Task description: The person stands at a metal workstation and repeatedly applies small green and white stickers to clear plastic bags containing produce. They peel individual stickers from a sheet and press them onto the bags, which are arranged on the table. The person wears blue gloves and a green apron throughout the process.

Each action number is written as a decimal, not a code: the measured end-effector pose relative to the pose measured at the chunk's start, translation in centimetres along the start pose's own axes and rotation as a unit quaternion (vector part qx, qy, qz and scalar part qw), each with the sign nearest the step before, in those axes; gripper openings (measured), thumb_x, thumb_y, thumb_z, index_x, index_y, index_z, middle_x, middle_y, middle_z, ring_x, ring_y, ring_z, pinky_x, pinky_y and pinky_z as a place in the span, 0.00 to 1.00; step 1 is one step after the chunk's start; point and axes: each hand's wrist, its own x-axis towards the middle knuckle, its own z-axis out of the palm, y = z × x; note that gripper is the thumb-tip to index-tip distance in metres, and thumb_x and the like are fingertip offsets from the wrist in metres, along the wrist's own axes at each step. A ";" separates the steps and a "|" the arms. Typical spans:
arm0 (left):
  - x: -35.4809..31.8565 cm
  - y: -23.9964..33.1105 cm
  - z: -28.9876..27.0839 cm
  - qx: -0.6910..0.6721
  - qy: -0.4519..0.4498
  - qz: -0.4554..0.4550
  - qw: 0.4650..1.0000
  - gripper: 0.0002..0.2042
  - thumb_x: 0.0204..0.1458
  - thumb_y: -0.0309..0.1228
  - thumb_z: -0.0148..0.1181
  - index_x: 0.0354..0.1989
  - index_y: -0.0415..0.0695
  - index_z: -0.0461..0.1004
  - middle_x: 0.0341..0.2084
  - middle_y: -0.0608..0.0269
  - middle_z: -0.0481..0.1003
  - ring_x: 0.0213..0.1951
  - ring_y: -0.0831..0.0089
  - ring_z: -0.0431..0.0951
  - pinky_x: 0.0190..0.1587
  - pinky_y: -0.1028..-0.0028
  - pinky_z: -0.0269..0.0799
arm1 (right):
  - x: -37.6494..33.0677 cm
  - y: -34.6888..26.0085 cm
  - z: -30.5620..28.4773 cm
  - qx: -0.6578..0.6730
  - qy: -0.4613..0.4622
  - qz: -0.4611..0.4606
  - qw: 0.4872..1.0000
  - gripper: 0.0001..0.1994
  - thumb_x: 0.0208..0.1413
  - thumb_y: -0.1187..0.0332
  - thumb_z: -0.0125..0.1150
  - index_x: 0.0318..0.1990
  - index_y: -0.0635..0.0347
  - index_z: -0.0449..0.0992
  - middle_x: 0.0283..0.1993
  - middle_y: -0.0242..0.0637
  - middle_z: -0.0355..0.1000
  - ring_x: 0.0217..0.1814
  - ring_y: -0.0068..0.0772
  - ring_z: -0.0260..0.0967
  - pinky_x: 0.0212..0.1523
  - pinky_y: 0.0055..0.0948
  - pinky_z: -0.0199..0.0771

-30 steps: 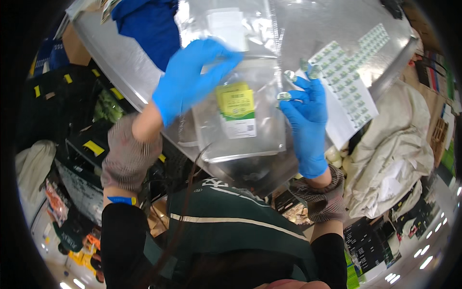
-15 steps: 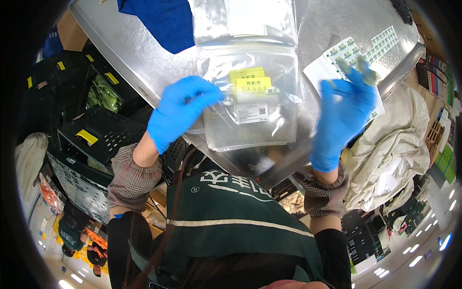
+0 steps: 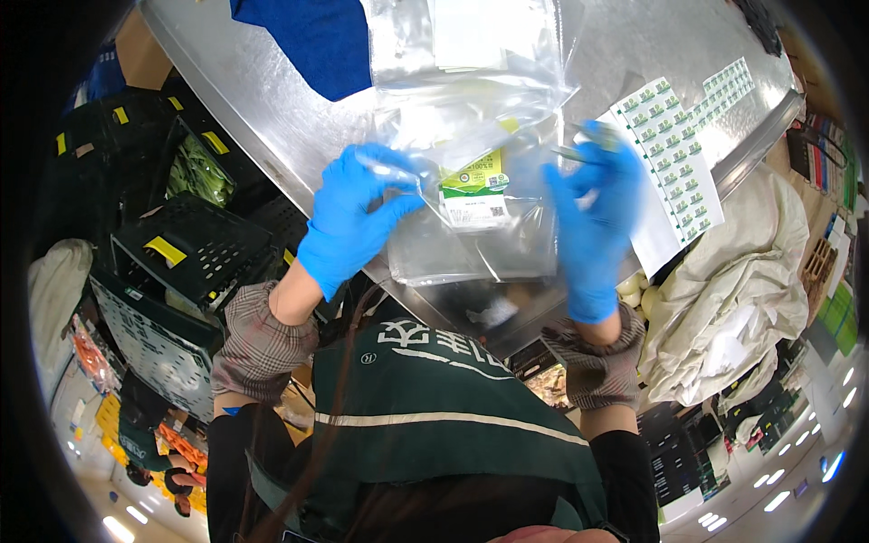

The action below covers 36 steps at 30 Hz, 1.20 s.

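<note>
My left hand (image 3: 355,213), in a blue glove, pinches the left edge of a clear plastic bag (image 3: 425,249). The bag's upper film is lifted and creased. Inside or beneath the film lies a yellow, green and white label card (image 3: 475,195) near its middle. My right hand (image 3: 593,217), also gloved in blue, hovers at the bag's right side with curled fingers. Motion blurs its fingertips, and whether they hold anything is unclear. To its right lies a white sheet of small green-printed stickers (image 3: 665,149).
The bags rest on a metal table (image 3: 235,90). A blue cloth (image 3: 317,45) lies at the far left, and white paper (image 3: 466,32) sits on more bags at the back. Black crates (image 3: 195,240) stand left of the table; a whitish sack (image 3: 733,290) is at right.
My right hand has moved left from the sticker sheet to the bag's edge. The bag's film has risen and shifted, and the card now shows a green band instead of plain yellow.
</note>
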 end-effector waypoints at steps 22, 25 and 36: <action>0.8 2.0 -3.3 -0.249 0.171 -0.240 0.923 0.08 0.57 0.29 0.55 0.39 0.39 0.76 0.33 0.66 0.76 0.34 0.76 0.75 0.42 0.73 0.72 | 1.2 -0.1 -1.8 -0.023 -0.146 0.044 0.988 0.05 0.53 0.76 0.62 0.37 0.61 0.74 0.30 0.32 0.71 0.29 0.20 0.67 0.31 0.18 0.66; -0.2 1.9 -2.1 -0.036 -0.045 -0.015 0.998 0.08 0.49 0.28 0.61 0.38 0.45 0.76 0.37 0.64 0.75 0.41 0.66 0.73 0.47 0.69 0.68 | 1.2 1.0 0.9 -0.314 -0.259 -0.169 0.898 0.09 0.52 0.66 0.63 0.37 0.57 0.72 0.31 0.35 0.67 0.33 0.34 0.65 0.37 0.32 0.64; 1.6 1.3 -3.3 -0.275 0.044 -0.303 0.911 0.05 0.55 0.26 0.55 0.36 0.39 0.76 0.37 0.63 0.76 0.36 0.76 0.74 0.44 0.75 0.69 | 1.9 -3.0 -2.6 -0.003 -0.050 0.052 0.997 0.06 0.59 0.73 0.55 0.30 0.64 0.71 0.25 0.29 0.64 0.27 0.20 0.63 0.26 0.21 0.61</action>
